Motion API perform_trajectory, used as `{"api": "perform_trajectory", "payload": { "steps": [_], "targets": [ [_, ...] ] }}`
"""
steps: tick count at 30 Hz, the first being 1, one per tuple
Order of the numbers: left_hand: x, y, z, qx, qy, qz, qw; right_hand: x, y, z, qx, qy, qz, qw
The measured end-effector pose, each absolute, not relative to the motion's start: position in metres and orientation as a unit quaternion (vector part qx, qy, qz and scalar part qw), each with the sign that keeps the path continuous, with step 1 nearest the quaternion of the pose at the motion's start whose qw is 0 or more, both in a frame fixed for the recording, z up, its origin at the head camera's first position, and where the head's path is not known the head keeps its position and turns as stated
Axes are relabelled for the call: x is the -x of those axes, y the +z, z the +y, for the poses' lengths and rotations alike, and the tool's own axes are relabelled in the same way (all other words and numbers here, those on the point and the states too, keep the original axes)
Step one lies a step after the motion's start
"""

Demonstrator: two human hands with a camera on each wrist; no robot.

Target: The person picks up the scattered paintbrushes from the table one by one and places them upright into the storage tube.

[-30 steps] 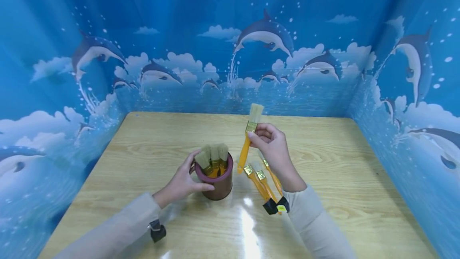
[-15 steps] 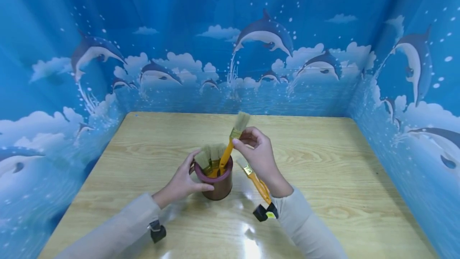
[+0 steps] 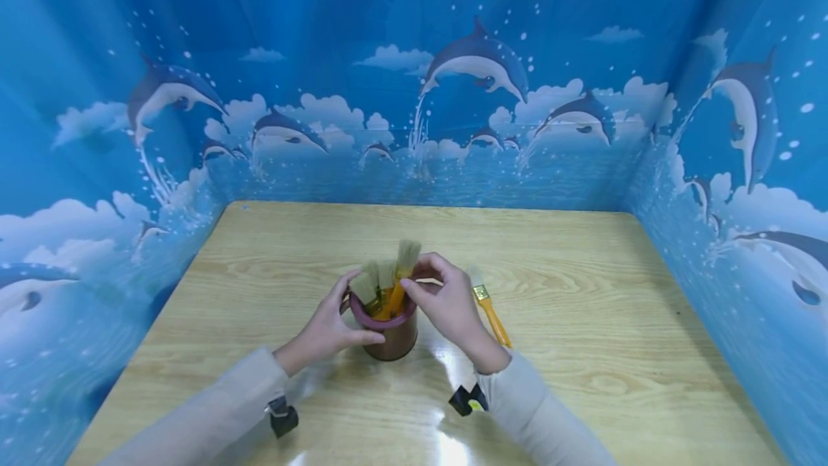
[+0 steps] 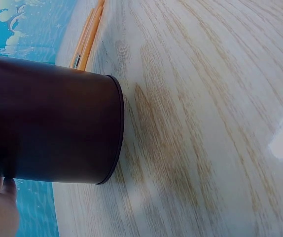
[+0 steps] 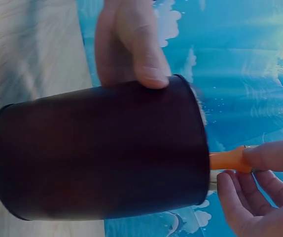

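Lowered since half a second ago, an orange-handled paintbrush (image 3: 402, 276) is pinched, bristles up, by the right hand (image 3: 451, 300), its handle end inside a brown, plum-rimmed cup (image 3: 392, 340). That cup is clasped by the left hand (image 3: 333, 326), thumb in front. Cream tufts (image 3: 364, 288) between the hands, clear in the head view, are mostly hidden from the right wrist view.

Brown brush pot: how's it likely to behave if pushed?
The brown pot would probably slide before tipping: it stands upright, base about as wide as its mouth. The paintbrushes poking above might make it slightly top-heavy. Its wall looks fairly stiff, with no visible dent where the left hand grips it.
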State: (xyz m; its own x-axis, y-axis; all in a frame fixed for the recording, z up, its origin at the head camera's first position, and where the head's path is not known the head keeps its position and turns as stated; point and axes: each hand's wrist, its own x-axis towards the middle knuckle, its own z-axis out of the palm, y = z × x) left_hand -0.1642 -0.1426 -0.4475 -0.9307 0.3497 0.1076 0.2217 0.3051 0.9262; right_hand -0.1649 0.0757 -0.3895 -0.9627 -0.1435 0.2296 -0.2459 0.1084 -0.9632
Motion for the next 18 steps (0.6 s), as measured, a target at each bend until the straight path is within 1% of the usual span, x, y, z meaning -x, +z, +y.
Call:
{"api": "perform_trajectory", "payload": {
  "steps": [5, 10, 18],
  "targets": [
    [0.164, -0.449, -0.143, -0.183, 0.563, 0.805, 0.048, 0.162, -0.395, 0.074, -0.148, 0.635, -0.757, 0.049],
    [0.164, -0.448, -0.142, -0.180, 0.561, 0.806, 0.051, 0.163, -0.396, 0.080, -0.159, 0.642, -0.748, 0.055],
    [0.164, -0.446, -0.142, -0.167, 0.553, 0.814, 0.060, 0.172, -0.399, 0.107, -0.117, 0.652, -0.747, 0.052]
  ]
}}
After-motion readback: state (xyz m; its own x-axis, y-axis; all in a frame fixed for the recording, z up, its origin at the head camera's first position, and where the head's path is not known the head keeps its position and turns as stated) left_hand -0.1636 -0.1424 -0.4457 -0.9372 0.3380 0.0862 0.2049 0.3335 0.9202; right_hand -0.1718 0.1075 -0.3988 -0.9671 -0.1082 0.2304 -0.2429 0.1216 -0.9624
